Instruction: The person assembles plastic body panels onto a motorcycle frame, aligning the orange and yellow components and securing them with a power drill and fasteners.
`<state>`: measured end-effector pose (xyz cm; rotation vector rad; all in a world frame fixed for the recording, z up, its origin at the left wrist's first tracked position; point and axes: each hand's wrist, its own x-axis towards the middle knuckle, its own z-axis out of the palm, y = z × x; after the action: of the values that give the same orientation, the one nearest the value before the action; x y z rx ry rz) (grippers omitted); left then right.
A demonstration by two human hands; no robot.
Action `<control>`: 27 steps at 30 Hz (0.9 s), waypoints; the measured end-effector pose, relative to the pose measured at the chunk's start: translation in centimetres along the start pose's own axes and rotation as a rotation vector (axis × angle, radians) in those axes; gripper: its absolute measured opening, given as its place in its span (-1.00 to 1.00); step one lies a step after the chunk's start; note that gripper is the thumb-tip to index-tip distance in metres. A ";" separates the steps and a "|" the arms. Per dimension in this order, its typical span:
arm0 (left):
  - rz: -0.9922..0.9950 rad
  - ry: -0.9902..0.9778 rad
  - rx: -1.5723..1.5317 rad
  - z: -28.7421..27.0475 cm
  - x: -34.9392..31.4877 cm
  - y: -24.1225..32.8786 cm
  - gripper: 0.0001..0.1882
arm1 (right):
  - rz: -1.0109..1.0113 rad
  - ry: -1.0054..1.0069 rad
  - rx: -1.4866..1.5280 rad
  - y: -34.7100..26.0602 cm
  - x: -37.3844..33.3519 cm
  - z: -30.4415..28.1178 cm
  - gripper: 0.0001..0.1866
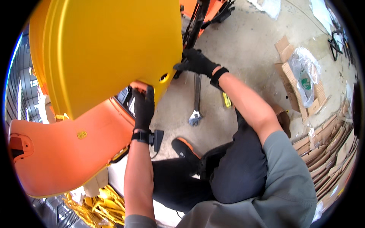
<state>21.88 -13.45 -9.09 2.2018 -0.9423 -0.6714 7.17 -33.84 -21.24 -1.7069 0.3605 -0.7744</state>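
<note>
A large, smooth yellow panel fills the upper left, with a small oval hole near its lower right corner. My left hand, in a black glove, is closed at the panel's lower edge, beside an orange part; some of its fingertips are hidden there. At the right edge of the panel, my black-gloved right hand grips with the thumb toward the yellow face. Its other fingers partly pass out of sight near a black bar. Below the left side of the yellow panel spreads an orange molded shell.
An adjustable wrench lies on the concrete floor, with a yellow tool to its right. Further right are an opened cardboard box with clear plastic and stacked flat cardboard. Yellow parts pile up at lower left.
</note>
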 end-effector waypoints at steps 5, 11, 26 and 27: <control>0.267 -0.071 0.395 -2.4 -1.3 -0.3 -0.63 | 0.040 -0.068 -0.112 0.2 0.2 0.4 -0.49; 0.570 0.307 0.363 -7.2 -10.1 18.8 -0.63 | 0.133 -0.100 -0.191 -1.8 0.6 -0.1 -0.56; 0.642 0.575 0.393 -9.1 -3.1 22.4 -0.72 | 0.348 -0.210 0.286 -1.1 1.2 -0.3 -0.45; 0.682 0.571 0.410 -9.3 -3.1 22.4 -0.72 | 0.330 -0.224 0.281 -1.0 1.2 -0.3 -0.44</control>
<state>16.31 -19.76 13.85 2.0047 -1.4688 0.4777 7.68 -34.49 -19.94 -1.4053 0.3484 -0.3680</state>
